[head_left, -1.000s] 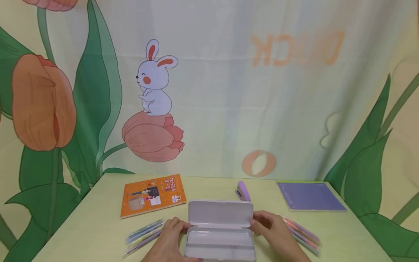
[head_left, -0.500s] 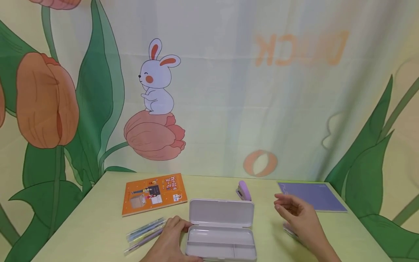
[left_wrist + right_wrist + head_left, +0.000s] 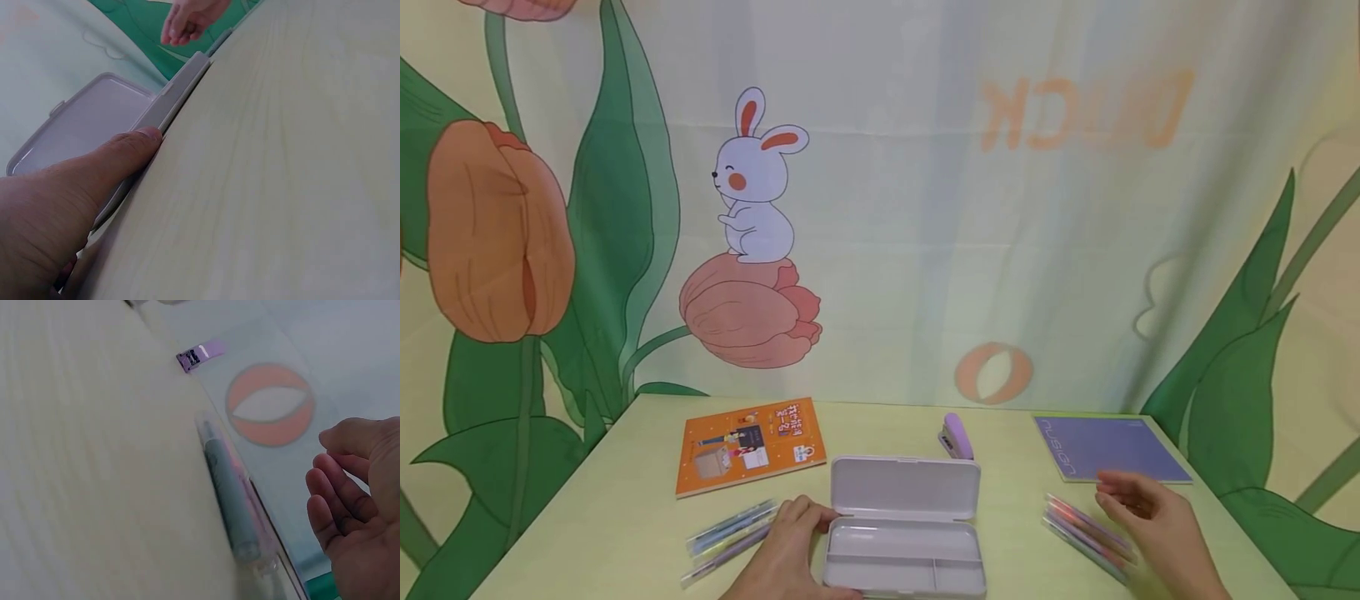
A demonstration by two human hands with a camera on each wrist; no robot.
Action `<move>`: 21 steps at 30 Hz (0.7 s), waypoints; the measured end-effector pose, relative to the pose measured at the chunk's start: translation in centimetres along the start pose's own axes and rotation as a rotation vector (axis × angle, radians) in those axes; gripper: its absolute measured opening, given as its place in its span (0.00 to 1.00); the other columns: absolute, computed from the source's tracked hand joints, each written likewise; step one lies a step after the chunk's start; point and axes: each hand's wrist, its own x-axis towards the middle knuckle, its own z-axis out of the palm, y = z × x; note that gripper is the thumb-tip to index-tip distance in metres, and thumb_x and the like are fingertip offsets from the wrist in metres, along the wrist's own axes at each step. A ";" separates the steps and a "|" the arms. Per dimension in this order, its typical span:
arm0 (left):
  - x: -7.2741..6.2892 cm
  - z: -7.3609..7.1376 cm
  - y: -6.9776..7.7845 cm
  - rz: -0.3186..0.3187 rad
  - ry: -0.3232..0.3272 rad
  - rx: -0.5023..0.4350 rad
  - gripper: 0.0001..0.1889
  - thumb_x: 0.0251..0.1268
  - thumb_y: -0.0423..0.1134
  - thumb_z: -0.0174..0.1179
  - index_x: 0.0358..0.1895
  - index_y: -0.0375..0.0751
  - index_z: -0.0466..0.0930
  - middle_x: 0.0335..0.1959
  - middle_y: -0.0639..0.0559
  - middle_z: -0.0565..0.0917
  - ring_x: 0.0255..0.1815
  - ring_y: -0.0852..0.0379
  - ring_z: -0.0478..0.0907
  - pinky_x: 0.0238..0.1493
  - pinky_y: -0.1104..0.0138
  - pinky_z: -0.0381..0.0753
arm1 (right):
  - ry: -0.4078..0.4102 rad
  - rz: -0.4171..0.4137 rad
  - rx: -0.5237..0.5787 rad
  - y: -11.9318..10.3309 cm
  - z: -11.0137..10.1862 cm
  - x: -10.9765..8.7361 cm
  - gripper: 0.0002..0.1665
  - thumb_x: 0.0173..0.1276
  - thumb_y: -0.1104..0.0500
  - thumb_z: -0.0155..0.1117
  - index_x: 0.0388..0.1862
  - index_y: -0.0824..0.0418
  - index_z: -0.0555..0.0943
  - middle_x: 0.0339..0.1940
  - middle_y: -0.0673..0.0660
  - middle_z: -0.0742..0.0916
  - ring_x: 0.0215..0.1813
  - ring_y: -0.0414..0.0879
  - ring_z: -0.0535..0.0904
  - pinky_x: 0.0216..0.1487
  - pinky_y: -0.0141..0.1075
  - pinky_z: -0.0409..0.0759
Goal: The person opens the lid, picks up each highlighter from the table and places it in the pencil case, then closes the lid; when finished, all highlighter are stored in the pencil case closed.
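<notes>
Pale grey, the case [image 3: 880, 573] lies open on the table [image 3: 1015, 542] between both hands, its lid [image 3: 905, 489] tipped up behind, presumably for access from the front. The left hand [image 3: 784, 546] grips its left side from front to back, apparently to steady it. The right hand [image 3: 1157, 521], loosely curled and grasping nothing, hangs apart near the right pens [image 3: 1082, 530], which seem set there for easy reach.
</notes>
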 end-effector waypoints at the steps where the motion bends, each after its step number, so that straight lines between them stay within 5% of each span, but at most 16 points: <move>1: 0.0 0.0 0.0 -0.001 0.000 0.005 0.52 0.43 0.76 0.84 0.67 0.47 0.80 0.54 0.59 0.75 0.60 0.51 0.70 0.67 0.47 0.81 | -0.011 0.020 -0.011 0.4 0.0 0.0 0.26 0.82 0.55 0.73 0.71 0.67 0.83 0.54 0.59 0.92 0.47 0.36 0.87 0.48 0.28 0.85; 11: 0.1 0.0 0.1 0.000 -0.011 -0.011 0.51 0.43 0.74 0.86 0.67 0.46 0.80 0.54 0.58 0.76 0.60 0.51 0.70 0.67 0.47 0.81 | -0.103 0.094 -0.097 2.6 0.3 0.6 0.18 0.81 0.59 0.72 0.63 0.67 0.88 0.49 0.56 0.93 0.45 0.46 0.84 0.42 0.33 0.84; 21: 0.3 0.0 -0.2 0.020 -0.005 0.001 0.50 0.44 0.74 0.85 0.67 0.47 0.80 0.54 0.60 0.76 0.60 0.52 0.69 0.67 0.49 0.81 | -0.113 0.063 -0.207 3.5 0.1 1.1 0.12 0.79 0.56 0.76 0.55 0.60 0.93 0.51 0.55 0.94 0.48 0.45 0.87 0.46 0.34 0.85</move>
